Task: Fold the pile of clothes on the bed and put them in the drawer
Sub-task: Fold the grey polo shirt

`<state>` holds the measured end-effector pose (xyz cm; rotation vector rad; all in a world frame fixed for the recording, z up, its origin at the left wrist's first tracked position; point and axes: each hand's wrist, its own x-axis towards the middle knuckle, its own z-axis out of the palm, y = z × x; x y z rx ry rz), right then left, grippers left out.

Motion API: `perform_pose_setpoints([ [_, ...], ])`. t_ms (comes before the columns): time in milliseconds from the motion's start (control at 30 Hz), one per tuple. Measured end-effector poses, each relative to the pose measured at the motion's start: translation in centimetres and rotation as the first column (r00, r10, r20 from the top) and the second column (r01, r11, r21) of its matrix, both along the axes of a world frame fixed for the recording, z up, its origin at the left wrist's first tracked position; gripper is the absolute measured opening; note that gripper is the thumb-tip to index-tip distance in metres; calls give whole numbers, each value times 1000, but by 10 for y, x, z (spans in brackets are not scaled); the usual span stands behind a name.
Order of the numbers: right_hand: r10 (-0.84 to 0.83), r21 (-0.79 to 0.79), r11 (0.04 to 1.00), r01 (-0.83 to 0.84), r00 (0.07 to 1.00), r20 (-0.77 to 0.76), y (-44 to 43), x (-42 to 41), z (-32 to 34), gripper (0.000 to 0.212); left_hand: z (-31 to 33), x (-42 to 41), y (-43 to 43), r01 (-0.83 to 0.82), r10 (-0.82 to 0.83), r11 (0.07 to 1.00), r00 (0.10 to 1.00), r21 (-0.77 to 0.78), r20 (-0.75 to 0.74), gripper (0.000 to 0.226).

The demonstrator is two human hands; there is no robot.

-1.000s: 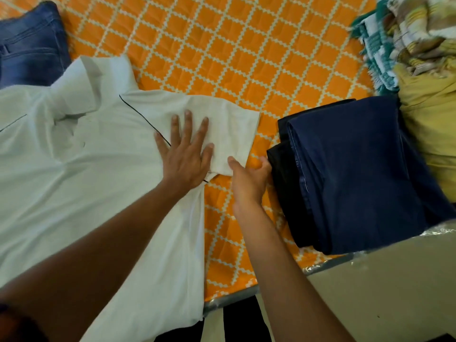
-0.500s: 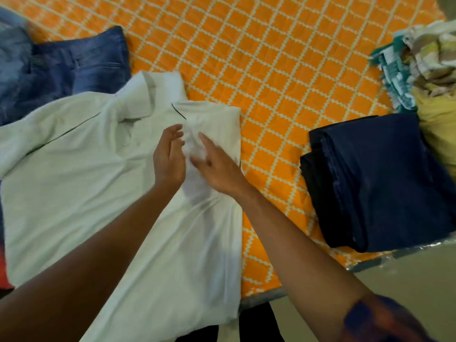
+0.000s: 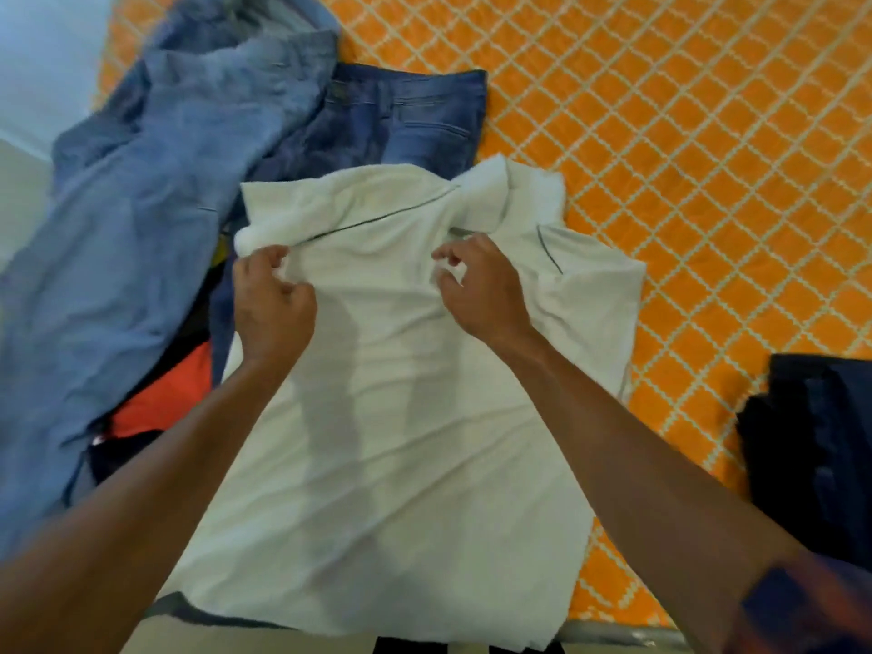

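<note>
A white polo shirt (image 3: 406,417) with thin dark piping lies on the orange patterned bed cover (image 3: 684,134), its right sleeve folded in over the body. My left hand (image 3: 273,299) grips the cloth of the left shoulder and sleeve, which is bunched and turned inward. My right hand (image 3: 481,285) has its fingers curled and pinches the shirt just below the collar. Unfolded jeans (image 3: 406,115) and a pale blue garment (image 3: 141,238) lie to the left behind the shirt.
A folded dark navy garment (image 3: 816,455) sits at the right near the bed's front edge. Orange-red cloth (image 3: 174,398) and dark cloth peek out under the blue garment at the left. The floor shows at the far left and along the bottom.
The view has swung left. Both hands left the folded right sleeve; my left hand moved to the left shoulder and gathered it inward, my right hand moved under the collar.
</note>
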<state>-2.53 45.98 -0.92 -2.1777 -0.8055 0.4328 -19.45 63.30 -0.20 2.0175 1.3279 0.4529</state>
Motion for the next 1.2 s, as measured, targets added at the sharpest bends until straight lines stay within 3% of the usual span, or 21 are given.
perform_pose_setpoints([
  [100, 207, 51, 976, -212, 974, 98, 79, -4, 18, 47, 2, -13, 19, 11, -8, 999, 998, 39, -60, 48],
  [200, 449, -121, 892, -435, 880, 152, 146, 2, 24, 64, 0, -5, 42, -30, 28, 999, 996, -17, -89, 56],
  [300, 586, -339, 788, -514, 795, 157, 189, 4, 22, 48, -6, 3, 66, -100, 87, 990, 987, -100, -132, 61],
  [367, 538, -317, 830, -459, 809, 236, 200, 11, 20, 30, -7, 10, 72, -102, 86, 988, 988, -120, -128, 60],
  [467, 361, -113, 933, -343, 888, 284, 216, 16, 18, 25, -9, 12, 80, -140, 129, 976, 989, -167, -76, 59],
  [567, 72, 126, 988, -84, 993, 97, 231, 23, 27, 18, -5, 15, 82, -173, 161, 963, 984, -204, -76, 57],
  [667, 56, 208, 978, -9, 974, -221, 239, 30, 34, 22, 4, 25, 84, -204, 184, 964, 975, -173, -126, 44],
  [733, 127, 129, 988, -90, 939, -319, 238, 33, 35, 23, 6, 30, 89, -236, 218, 959, 968, -158, -127, 36],
  [800, 146, 36, 989, -142, 963, -226, 232, 41, 30, 20, 4, 33, 92, -223, 207, 964, 972, -146, -114, 28],
  [967, 321, -128, 918, -376, 892, -317, 230, 42, 33, 48, 1, 42, 85, -118, 123, 965, 992, -235, 9, 10],
  [1067, 385, -268, 852, -449, 886, -259, 237, 42, 36, 44, 8, 42, 94, -213, 326, 865, 927, -455, 186, 16],
  [1200, 182, -277, 894, -353, 849, -496, 238, 53, 49, 22, 16, 34, 102, -153, 558, 675, 746, -722, 364, 21],
])
